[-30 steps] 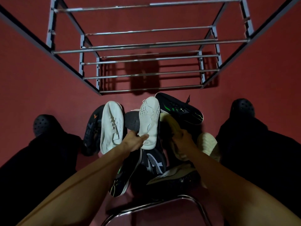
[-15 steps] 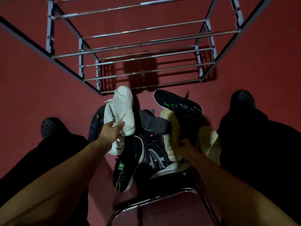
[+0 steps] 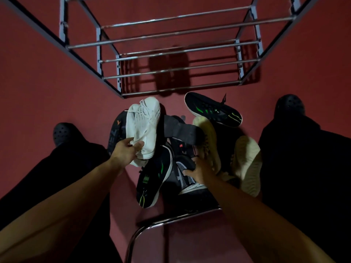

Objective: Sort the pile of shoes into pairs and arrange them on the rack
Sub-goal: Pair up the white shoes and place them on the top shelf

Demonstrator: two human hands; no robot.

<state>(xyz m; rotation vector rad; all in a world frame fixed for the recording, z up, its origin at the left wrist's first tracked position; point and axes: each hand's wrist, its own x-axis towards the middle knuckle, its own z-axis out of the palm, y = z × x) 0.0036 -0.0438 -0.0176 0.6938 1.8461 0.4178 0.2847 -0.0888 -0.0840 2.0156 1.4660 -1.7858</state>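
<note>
My left hand (image 3: 127, 151) grips two white shoes (image 3: 145, 122) by their heels, one stacked on the other, at the left of the pile. My right hand (image 3: 199, 170) reaches into the pile, its fingers on a black-and-white patterned shoe (image 3: 185, 176); its grasp is unclear. Around it lie a cream shoe (image 3: 208, 141), a second cream shoe (image 3: 247, 164), a black shoe with green stripes (image 3: 154, 179) and its mate (image 3: 212, 111) farther back. The metal shoe rack (image 3: 178, 46) stands beyond the pile with bare bars.
The floor is red. My legs in dark trousers and black perforated clogs (image 3: 63, 132) (image 3: 289, 105) flank the pile. A chrome chair frame (image 3: 171, 219) curves just below it. A dark shoe with an orange mark (image 3: 116, 130) lies behind the white shoes.
My left hand carried one white shoe leftward onto the other white shoe and now holds both. My right hand let go of the cream shoe and moved down to the patterned shoe.
</note>
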